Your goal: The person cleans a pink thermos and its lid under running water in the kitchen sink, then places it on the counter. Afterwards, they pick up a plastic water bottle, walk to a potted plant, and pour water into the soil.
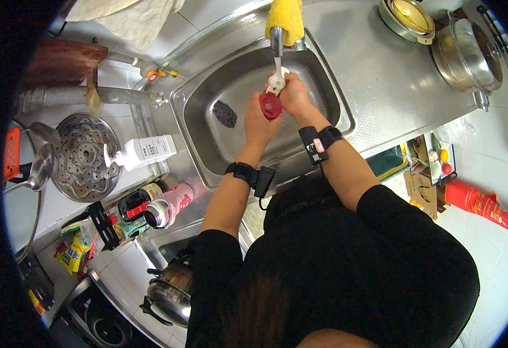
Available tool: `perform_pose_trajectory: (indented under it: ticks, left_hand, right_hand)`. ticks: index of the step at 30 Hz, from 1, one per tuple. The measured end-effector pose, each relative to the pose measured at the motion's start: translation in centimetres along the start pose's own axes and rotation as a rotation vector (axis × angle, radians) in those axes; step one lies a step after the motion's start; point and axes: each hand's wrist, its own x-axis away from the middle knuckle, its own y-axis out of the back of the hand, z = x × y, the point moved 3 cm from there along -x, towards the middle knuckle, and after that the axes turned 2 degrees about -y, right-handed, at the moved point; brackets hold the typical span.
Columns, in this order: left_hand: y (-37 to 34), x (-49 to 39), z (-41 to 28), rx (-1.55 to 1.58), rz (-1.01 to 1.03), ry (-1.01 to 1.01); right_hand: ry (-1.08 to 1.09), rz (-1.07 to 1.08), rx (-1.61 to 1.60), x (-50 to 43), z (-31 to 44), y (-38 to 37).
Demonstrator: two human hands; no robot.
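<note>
Over the stainless-steel sink (254,145), my left hand (260,119) grips the red part of a red and white flip-top bottle lid (271,106). My right hand (295,93) holds the lid's white part from the other side. Water runs from the faucet (276,41) onto the white part. A yellow cloth (285,19) is draped over the faucet. On the sink floor, left of my hands, lies a dark scouring pad (224,114). An uncapped pink thermos bottle (169,206) lies or leans left of the sink; the angle does not settle which.
Left of the sink are a white pump bottle (147,152), a perforated steamer plate (86,156) and a dark sauce bottle (136,204). At the right, a lidded steel pot (465,54) stands beside stacked bowls (406,19). A kettle (171,291) is at lower left.
</note>
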Motion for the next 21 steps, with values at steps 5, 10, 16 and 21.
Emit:
perform_pose_trajectory:
  ticks: [5, 10, 16, 21]
  left_hand:
    - [0.4, 0.1, 0.0, -0.003, -0.06, -0.006]
    - [0.6, 0.0, 0.0, -0.008, -0.065, -0.006]
    - [0.5, -0.2, 0.1, -0.034, -0.039, -0.028]
    - [0.3, -0.2, 0.0, -0.072, -0.012, -0.028]
  right_hand:
    - [0.048, 0.055, 0.03, 1.4, 0.1, -1.5]
    - [0.079, 0.056, 0.053, 1.6, 0.1, -1.7]
    - [0.072, 0.092, 0.011, 1.0, -0.4, -0.6]
    - [0.083, 0.083, -0.014, 1.1, -0.2, -0.3]
